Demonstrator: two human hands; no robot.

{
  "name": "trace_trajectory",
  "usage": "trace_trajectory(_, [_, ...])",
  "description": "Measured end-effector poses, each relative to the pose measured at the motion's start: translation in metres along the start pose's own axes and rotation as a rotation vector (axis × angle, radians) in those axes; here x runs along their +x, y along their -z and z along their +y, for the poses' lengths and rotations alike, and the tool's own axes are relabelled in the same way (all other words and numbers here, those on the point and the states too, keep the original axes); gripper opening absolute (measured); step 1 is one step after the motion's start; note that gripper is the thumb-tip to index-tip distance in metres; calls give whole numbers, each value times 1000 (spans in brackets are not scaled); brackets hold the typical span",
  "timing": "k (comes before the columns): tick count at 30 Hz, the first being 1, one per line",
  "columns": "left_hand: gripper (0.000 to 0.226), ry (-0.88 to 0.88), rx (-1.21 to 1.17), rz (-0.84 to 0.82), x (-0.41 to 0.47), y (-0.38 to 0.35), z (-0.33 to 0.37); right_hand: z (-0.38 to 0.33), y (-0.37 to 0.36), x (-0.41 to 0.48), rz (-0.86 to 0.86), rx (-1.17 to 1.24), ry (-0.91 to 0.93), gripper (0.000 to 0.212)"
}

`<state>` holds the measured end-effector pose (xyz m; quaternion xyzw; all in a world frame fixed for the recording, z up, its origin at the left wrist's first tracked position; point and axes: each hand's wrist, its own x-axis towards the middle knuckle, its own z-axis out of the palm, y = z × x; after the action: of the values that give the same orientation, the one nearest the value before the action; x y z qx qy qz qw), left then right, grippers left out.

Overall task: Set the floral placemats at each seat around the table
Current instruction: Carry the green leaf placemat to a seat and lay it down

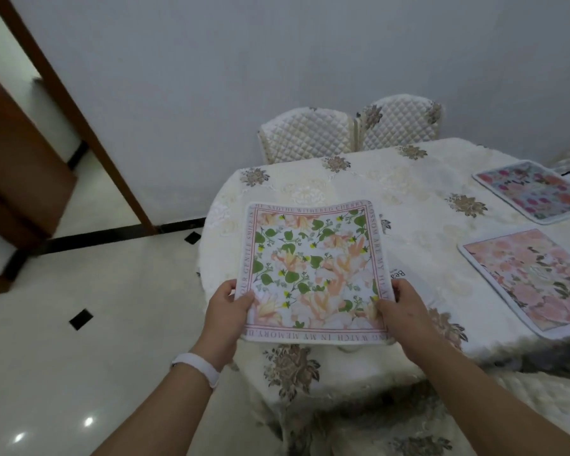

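Note:
A square floral placemat with green leaves, peach flowers and a lettered pink border is held over the near left end of the table. My left hand grips its near left corner, thumb on top. My right hand grips its near right corner the same way. Whether the mat's far edge touches the cloth I cannot tell. A pink floral placemat lies flat at the table's right side. Another placemat, pink and blue, lies further back on the right.
The table wears a cream embroidered cloth hanging to the floor. Two quilted cream chairs stand against the wall at the far end. A wooden door frame and glossy tiled floor lie to the left. A label with print peeks from under the held mat.

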<state>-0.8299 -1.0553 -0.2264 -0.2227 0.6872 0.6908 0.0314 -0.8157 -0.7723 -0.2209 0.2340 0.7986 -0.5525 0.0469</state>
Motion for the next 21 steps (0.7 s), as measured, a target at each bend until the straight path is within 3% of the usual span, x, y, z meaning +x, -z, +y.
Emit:
trace_trajectory(11, [10, -33, -126, 288, -44, 86, 1, -43, -66, -28, -203, -5, 202, 13])
trace_trajectory(21, [9, -42, -221, 366, -10, 197, 0, -96, -178, -42, -291, -70, 232, 20])
